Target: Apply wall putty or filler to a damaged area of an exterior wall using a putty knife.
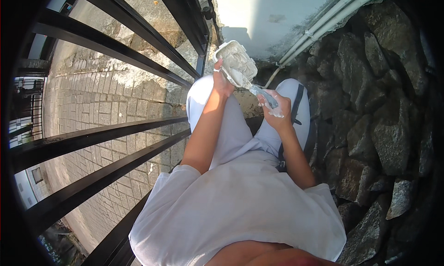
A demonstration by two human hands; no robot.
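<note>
My left hand (223, 82) grips a squarish white tub (220, 53) by its near left side, the thumb at its rim. Thick white paste (240, 60) coats the inside of the tub, which tilts toward me above my knees. In my right hand (279, 111) is a paste-smeared hand tool with a grey-blue handle (263, 96). Its working end reaches into the near corner of the tub and is covered in white, so I cannot tell whether it is a brush or a putty knife. White smears mark the fingers of my right hand.
Black metal railing bars (115, 48) run along my left, with brick paving (106, 99) beyond them. A pale wall (263, 16) stands ahead, with white pipes (319, 25) running down it. Rough dark rocks (365, 122) lie to my right.
</note>
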